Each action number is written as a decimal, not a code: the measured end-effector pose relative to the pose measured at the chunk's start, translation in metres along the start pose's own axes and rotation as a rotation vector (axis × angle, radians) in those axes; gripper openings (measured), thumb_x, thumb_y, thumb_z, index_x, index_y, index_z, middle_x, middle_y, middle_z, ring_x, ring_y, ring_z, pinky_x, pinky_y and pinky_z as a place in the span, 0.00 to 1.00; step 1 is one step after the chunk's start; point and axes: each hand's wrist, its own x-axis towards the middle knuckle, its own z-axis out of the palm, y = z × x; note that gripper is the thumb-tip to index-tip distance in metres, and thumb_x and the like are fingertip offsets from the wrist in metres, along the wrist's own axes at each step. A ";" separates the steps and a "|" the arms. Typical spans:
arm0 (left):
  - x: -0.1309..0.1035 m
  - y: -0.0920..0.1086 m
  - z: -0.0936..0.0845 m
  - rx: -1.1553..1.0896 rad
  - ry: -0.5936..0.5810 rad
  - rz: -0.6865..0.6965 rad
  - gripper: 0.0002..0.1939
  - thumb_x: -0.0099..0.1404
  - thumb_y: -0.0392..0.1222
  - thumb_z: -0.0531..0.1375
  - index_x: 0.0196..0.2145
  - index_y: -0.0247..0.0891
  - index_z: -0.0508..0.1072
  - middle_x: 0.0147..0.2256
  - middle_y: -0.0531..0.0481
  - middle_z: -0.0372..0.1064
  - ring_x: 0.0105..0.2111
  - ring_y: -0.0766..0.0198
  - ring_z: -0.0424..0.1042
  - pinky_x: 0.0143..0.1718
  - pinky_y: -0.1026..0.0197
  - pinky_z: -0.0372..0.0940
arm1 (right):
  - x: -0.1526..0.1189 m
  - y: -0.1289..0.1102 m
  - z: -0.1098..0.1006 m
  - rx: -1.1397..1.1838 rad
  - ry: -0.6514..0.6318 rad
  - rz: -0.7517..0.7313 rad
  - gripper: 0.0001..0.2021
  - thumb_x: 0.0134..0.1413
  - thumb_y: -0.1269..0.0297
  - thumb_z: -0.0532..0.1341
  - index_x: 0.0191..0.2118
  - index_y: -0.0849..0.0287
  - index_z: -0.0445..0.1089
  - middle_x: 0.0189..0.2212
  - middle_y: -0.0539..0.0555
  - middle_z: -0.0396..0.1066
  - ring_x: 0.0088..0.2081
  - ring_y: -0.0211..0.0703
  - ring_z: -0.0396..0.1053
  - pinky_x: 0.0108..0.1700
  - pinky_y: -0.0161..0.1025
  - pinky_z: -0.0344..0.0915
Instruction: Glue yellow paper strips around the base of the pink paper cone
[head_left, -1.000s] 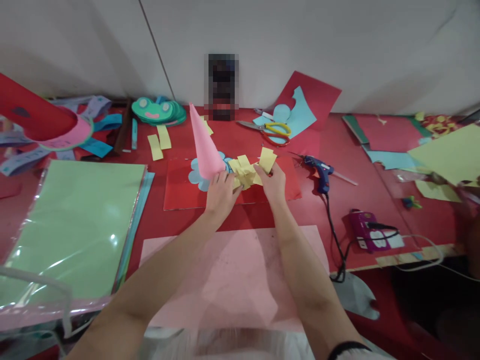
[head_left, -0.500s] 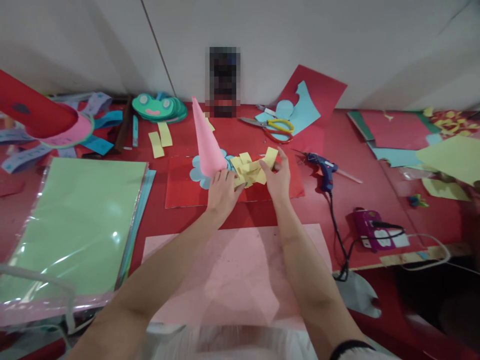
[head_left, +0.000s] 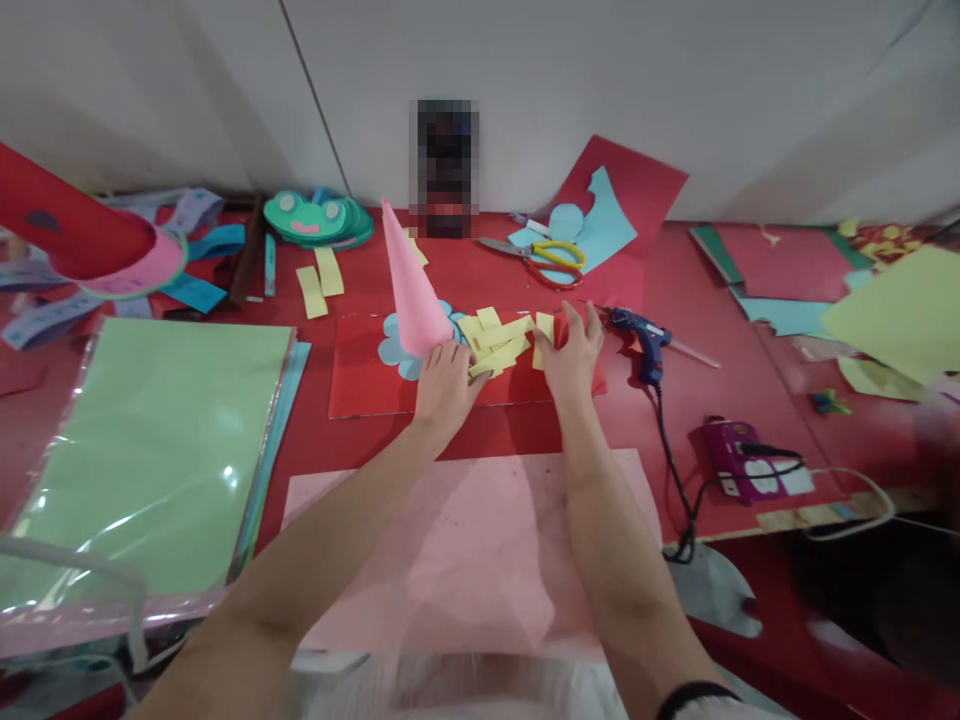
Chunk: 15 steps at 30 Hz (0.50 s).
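Observation:
A pink paper cone (head_left: 412,300) stands on a blue scalloped paper piece (head_left: 390,350), over a red board (head_left: 360,385). My left hand (head_left: 446,385) is at the base of the cone, its fingers closed on a yellow paper strip (head_left: 482,368) at the near edge of a loose pile of yellow strips (head_left: 499,340). To the right of the pile, my right hand (head_left: 574,355) has its fingers apart. Its thumb is beside a single yellow strip (head_left: 545,325) lying on the board, and no paper is gripped between the fingers.
A glue gun (head_left: 645,340) with a cord lies right of my right hand. Scissors (head_left: 555,255) are behind. Green sheets in plastic (head_left: 165,440) lie left, green frog cutouts (head_left: 315,215) back left. A purple box (head_left: 739,460) sits right; pink paper (head_left: 450,550) lies in front.
My right hand has opened and shifted slightly right. The yellow strip it held upright now lies apart from the pile. My left hand has barely moved.

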 end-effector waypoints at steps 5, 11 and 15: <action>0.002 -0.001 0.000 -0.072 -0.006 0.030 0.10 0.67 0.39 0.59 0.29 0.40 0.62 0.31 0.51 0.67 0.36 0.57 0.68 0.39 0.54 0.63 | -0.006 -0.024 -0.007 0.160 0.032 0.033 0.19 0.60 0.48 0.53 0.37 0.56 0.72 0.42 0.59 0.72 0.47 0.49 0.68 0.53 0.51 0.63; 0.003 -0.003 0.000 -0.230 0.132 0.012 0.10 0.68 0.42 0.58 0.28 0.41 0.62 0.29 0.52 0.68 0.32 0.62 0.69 0.35 0.58 0.64 | -0.015 -0.047 -0.011 0.370 -0.207 0.178 0.26 0.59 0.40 0.49 0.36 0.56 0.73 0.30 0.53 0.75 0.32 0.41 0.71 0.39 0.40 0.66; 0.003 -0.004 0.001 -0.289 0.199 0.010 0.10 0.69 0.44 0.57 0.29 0.42 0.63 0.28 0.53 0.68 0.31 0.63 0.68 0.34 0.59 0.65 | -0.017 -0.050 -0.004 0.617 -0.470 0.179 0.25 0.54 0.37 0.54 0.37 0.55 0.74 0.29 0.52 0.75 0.33 0.40 0.73 0.35 0.38 0.68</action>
